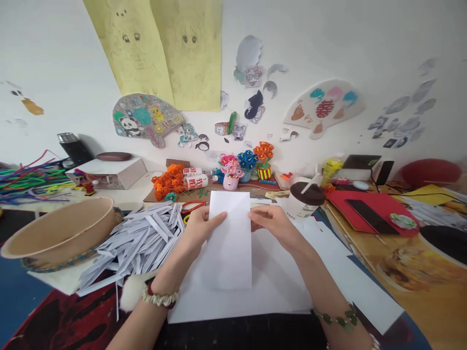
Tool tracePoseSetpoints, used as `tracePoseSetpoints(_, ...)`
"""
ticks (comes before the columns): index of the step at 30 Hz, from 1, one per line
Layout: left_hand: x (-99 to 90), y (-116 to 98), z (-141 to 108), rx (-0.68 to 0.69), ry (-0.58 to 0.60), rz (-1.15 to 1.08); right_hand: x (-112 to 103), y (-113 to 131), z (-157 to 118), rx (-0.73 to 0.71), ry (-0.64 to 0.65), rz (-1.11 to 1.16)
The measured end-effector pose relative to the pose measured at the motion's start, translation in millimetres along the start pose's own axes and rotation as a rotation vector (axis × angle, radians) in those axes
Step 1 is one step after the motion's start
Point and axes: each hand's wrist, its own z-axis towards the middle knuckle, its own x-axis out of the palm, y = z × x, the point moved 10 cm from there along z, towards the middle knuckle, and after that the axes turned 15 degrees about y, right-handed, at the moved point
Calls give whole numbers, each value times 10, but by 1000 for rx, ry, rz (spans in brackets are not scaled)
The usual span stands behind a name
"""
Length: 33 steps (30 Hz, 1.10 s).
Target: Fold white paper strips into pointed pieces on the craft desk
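Note:
A narrow white folded paper (231, 243) is held up in the middle, above larger white sheets (280, 277) on the table. My left hand (204, 221) grips its left edge, thumb on the front and the other fingers behind it. At the upper right edge my right hand (270, 221) pinches the paper between thumb and fingers. A heap of folded white paper strips (146, 238) lies to the left of my left hand.
A beige basin (65, 226) stands at the left, with orange flowers (171, 182) and small flower pots behind. A lidded cup (305, 197) stands beyond my right hand. Red folders (368, 211) and more white sheets (350, 272) lie at the right.

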Motion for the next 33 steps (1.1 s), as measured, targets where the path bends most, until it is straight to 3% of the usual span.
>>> tracePoseSetpoints(6,83,157,60,-52,49,-27,-275,-63,-70,-38,-269,7)
tracePoseSetpoints(17,179,120,-58,-56,55,-23,-345,43,-251,-80,-417,-30)
tracePoseSetpoints(24,209,138,-47,-70,78,-23,-356,116,-292,-141,-446,-84)
tracePoseSetpoints(33,-83,170,27,9,-57,-13,-319,-14,-215,-102,-386,-66)
